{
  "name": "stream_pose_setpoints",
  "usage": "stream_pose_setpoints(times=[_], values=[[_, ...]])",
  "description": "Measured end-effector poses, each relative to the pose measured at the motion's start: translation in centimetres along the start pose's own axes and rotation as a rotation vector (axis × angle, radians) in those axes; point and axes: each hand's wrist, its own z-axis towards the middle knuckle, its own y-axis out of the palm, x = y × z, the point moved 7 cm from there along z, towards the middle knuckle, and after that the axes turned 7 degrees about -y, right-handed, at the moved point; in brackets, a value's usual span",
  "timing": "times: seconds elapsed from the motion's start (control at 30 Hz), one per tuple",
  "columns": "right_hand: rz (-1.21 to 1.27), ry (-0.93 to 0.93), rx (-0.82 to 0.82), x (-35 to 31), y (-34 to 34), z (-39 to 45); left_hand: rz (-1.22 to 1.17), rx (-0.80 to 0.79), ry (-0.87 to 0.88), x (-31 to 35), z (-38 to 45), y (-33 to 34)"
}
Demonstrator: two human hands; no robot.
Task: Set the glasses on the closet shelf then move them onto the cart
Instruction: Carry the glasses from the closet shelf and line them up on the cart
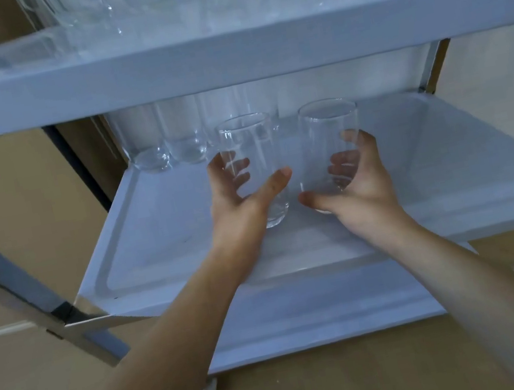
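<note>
Two bare forearms reach up from six o'clock. The left hand curls round the left glass, thumb across its front, fingers showing through behind. The right hand wraps the right glass the same way. Both glasses stand upright, long axes vertical, over the cart's middle shelf; I cannot tell whether their bases touch it. Stored glasses stand at eleven o'clock from the left glass. I judge the next move a straight setting-down, each hand nearest its own glass.
</note>
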Motion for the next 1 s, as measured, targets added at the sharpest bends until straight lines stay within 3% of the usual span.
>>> stream_pose_setpoints(times=[0.47, 0.73, 1.0], values=[[-0.155, 0.034, -0.115, 3.1, 0.0, 6.3, -0.015, -0.074, 0.021, -1.2, 5.8, 2.4], [-0.283, 0.025, -0.063, 4.1, 2.2, 11.6, -0.034, -0.089, 0.036, -1.4, 6.2, 2.3], [-0.259, 0.02, -0.057, 6.2, 3.6, 15.6, -0.059, -0.123, 0.071, -1.7, 6.7, 2.4]])
